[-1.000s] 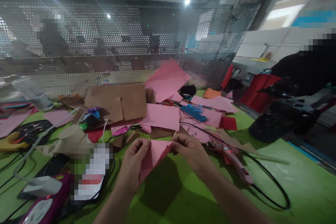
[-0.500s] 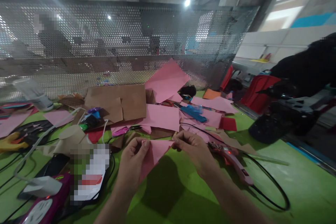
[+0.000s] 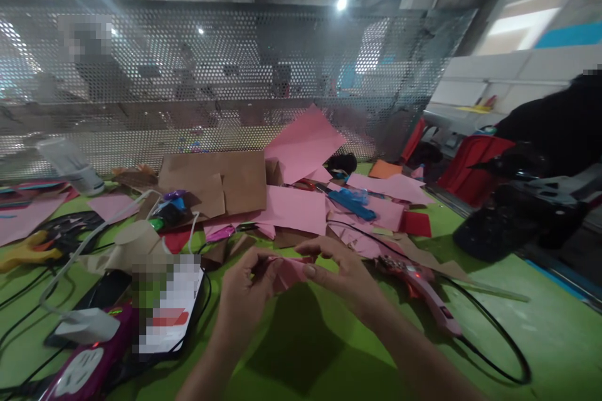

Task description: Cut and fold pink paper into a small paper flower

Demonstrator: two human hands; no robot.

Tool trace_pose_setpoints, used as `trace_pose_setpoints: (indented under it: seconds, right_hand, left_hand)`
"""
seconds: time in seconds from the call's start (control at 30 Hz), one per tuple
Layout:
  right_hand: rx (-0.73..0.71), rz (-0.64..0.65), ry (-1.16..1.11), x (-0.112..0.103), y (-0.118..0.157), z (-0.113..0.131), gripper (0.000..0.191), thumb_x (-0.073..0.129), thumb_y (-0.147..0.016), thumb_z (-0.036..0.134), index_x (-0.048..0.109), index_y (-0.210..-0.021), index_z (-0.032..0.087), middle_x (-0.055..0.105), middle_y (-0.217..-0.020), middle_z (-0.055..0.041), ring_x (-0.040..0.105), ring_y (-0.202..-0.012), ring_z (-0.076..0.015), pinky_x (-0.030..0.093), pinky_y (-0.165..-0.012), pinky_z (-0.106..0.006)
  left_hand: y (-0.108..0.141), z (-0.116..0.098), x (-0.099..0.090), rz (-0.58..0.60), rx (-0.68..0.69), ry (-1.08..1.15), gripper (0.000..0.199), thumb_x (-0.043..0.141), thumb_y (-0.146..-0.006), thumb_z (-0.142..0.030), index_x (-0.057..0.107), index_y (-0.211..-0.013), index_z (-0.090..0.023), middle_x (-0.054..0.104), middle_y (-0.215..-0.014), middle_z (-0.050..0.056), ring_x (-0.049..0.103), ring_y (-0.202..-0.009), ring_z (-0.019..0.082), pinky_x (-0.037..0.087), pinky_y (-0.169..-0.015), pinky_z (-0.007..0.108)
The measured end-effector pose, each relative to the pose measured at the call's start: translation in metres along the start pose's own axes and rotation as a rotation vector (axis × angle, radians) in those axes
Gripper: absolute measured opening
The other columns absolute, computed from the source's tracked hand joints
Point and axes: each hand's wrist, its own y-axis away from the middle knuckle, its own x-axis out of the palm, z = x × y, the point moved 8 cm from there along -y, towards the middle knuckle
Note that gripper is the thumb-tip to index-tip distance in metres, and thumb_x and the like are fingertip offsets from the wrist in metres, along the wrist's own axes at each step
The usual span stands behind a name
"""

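Between my two hands, above the green tabletop, is a small piece of pink paper (image 3: 288, 274), bent or folded, with its edges partly covered by my fingers. My left hand (image 3: 249, 285) is closed, pinching the paper's left side between thumb and curled fingers. On the other side, my right hand (image 3: 343, 276) has its thumb and fingertips at the paper's right edge, fingers arched. Beyond my hands lies a larger pink sheet (image 3: 296, 208). To the right of my right hand rests a pink handheld tool (image 3: 430, 294) with a lit red light and a black cord.
A brown cardboard piece (image 3: 214, 182) leans before a perforated metal screen (image 3: 226, 84). To the left are a purple power strip (image 3: 84, 363), a white plug (image 3: 87, 324), a phone-like white object (image 3: 172, 310) and yellow-handled scissors (image 3: 31, 254). A blue cutter (image 3: 352, 203) lies among paper scraps.
The pink paper, a larger triangle stretched between my hands before, now looks smaller and bent. My hands have come closer together, and my right fingers have opened into an arch over its edge.
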Motion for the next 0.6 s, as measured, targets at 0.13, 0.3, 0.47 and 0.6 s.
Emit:
trace_pose_setpoints:
  seconds: [0.13,0.3,0.47,0.6]
  right_hand:
    - [0.038,-0.009,0.005,0.004,-0.002,-0.007,0.019,0.069,-0.082,0.039,0.069,-0.082,0.019,0.067,-0.082,-0.0032,0.061,-0.079,-0.0195,0.045,-0.071,-0.03]
    - [0.085,-0.011,-0.118,0.004,-0.003,-0.013,0.019,0.068,-0.08,0.037,0.068,-0.076,0.019,0.066,-0.074,-0.0013,0.06,-0.073,-0.0183,0.045,-0.068,-0.029]
    - [0.099,-0.013,-0.181,0.002,-0.004,-0.013,0.02,0.069,-0.08,0.037,0.067,-0.077,0.018,0.066,-0.073,-0.0013,0.059,-0.071,-0.0172,0.045,-0.067,-0.029]
    - [0.092,-0.026,-0.181,0.002,-0.003,-0.012,0.023,0.071,-0.078,0.04,0.069,-0.088,0.02,0.068,-0.084,-0.0029,0.059,-0.078,-0.0179,0.045,-0.069,-0.029]
  left_hand:
    - [0.001,0.0,0.004,0.042,0.027,0.007,0.011,0.065,-0.082,-0.029,0.068,-0.077,-0.02,0.067,-0.069,0.0,0.059,-0.065,0.015,0.043,-0.062,0.021]
    - [0.0,0.005,0.007,0.088,-0.034,0.09,0.013,0.064,-0.083,-0.031,0.07,-0.087,-0.02,0.069,-0.08,0.001,0.06,-0.075,0.016,0.043,-0.066,0.021]
    - [-0.001,0.014,0.011,0.102,-0.132,0.211,0.02,0.063,-0.084,-0.037,0.071,-0.086,-0.018,0.068,-0.078,0.002,0.058,-0.07,0.016,0.042,-0.063,0.022]
    - [-0.001,0.017,0.009,0.068,-0.119,0.21,0.019,0.066,-0.082,-0.036,0.073,-0.087,-0.019,0.07,-0.081,0.003,0.059,-0.074,0.017,0.044,-0.067,0.023]
